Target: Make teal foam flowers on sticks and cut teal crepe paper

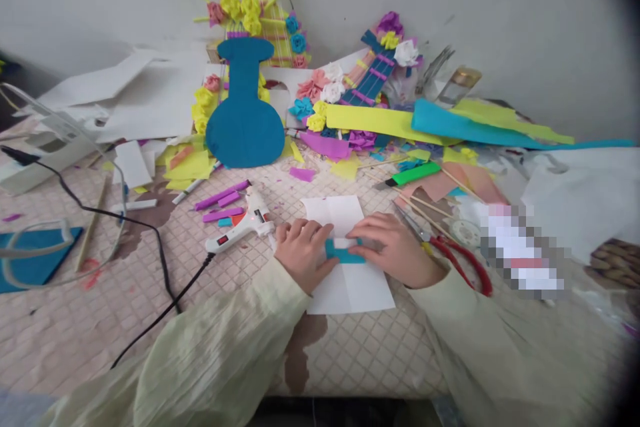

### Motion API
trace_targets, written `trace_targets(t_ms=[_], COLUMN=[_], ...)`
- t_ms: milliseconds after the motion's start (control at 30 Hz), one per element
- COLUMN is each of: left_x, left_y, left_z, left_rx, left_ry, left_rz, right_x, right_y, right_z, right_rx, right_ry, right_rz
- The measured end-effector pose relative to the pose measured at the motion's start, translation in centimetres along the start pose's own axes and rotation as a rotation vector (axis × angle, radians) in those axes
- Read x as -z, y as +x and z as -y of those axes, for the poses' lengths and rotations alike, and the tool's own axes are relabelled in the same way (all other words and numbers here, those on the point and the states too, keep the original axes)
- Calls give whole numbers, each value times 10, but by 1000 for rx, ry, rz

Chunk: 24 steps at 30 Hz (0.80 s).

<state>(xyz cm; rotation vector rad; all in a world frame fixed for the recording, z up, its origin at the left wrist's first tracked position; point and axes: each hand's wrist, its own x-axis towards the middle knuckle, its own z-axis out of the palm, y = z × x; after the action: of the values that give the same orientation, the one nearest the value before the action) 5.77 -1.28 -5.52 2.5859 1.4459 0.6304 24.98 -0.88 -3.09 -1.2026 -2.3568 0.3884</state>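
Note:
A creased white sheet of paper (349,291) lies on the patterned tablecloth in front of me. Across its middle is a small blue paper piece (345,253) with a white strip showing at its upper edge. My left hand (304,252) grips the left end of the blue piece between thumb and fingers. At the right end, my right hand (395,248) pinches the same piece with thumb and fingertips. Just left of my left hand lies a white glue gun (245,223) with a black cord.
Red-handled scissors (463,263) and a green cutter (415,174) lie to the right, with thin sticks. Behind stand a blue guitar-shaped cutout (246,120) and paper flowers. Purple pieces (223,197) lie behind the glue gun. A black cable (157,247) crosses the left side.

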Motion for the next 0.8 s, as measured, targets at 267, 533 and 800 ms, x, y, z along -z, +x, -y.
trace_targets(t_ms=[267, 533, 800], left_x=[0, -2, -2], left_y=[-2, -3, -1], left_z=[-2, -2, -4], left_rx=[-28, -89, -91], left_ry=[-6, -86, -109], left_rz=[-36, -95, -77], right_x=[-5, -8, -8], right_y=[-3, -4, -4], right_z=[0, -1, -1], right_rx=[-46, -62, -77], right_ry=[-60, -30, -8], right_rz=[106, 102, 106])
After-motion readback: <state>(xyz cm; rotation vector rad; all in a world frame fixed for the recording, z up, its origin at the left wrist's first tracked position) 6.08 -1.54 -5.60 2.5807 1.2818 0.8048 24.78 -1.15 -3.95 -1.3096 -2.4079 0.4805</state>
